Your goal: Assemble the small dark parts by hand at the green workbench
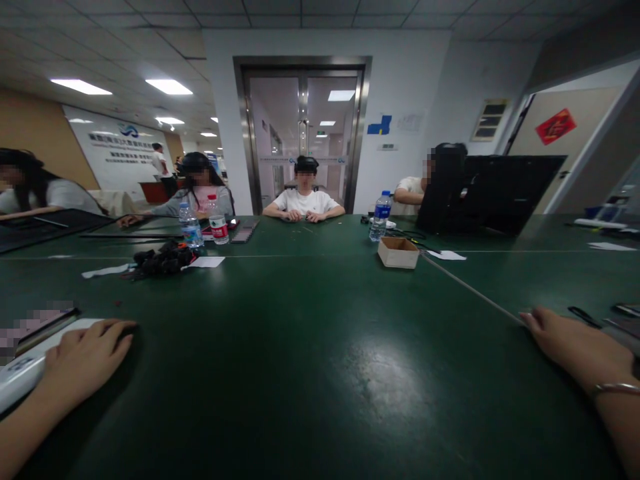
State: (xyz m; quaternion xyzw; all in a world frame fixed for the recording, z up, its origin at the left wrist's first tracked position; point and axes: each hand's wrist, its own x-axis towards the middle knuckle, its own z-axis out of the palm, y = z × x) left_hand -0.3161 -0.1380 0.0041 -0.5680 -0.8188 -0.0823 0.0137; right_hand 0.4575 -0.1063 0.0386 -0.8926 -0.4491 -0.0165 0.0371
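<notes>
Got left hand [86,355] open, empty on white thing [70,327], probably resting; right hand [575,343] half-curled on table [250,347], can't tell if gripping.

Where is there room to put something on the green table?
The biggest bare patch of table lies between the left hand and the right hand. Another strip lies between the box and the paper by the black bundle. It's crowded around that bundle and the red-capped bottle, and behind the box.
</notes>
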